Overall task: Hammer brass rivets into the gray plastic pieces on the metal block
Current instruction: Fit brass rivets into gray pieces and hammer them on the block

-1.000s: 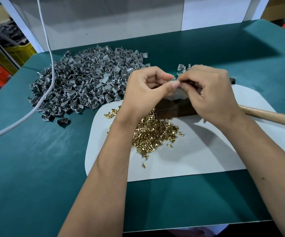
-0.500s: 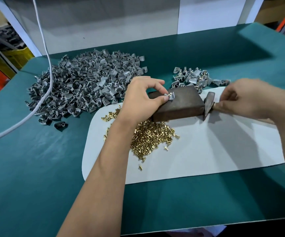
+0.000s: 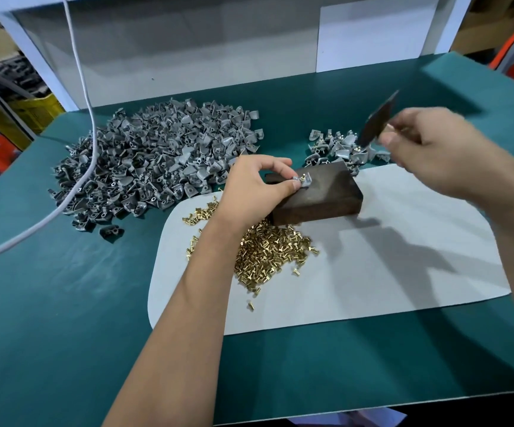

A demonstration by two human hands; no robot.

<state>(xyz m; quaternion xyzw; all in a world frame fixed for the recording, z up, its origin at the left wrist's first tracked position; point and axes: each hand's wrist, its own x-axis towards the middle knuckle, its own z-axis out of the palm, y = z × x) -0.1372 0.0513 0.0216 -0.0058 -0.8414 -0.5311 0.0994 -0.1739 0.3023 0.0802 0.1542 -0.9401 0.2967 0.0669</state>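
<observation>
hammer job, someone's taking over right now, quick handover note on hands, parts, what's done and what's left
Left hand pinches a gray plastic piece with a brass rivet standing in it on the metal block.
Right hand grips the hammer, raised above the block.
Done: small pile of riveted pieces behind the block.
Left: strike this rivet, then work through the big gray pile and loose rivets.
</observation>
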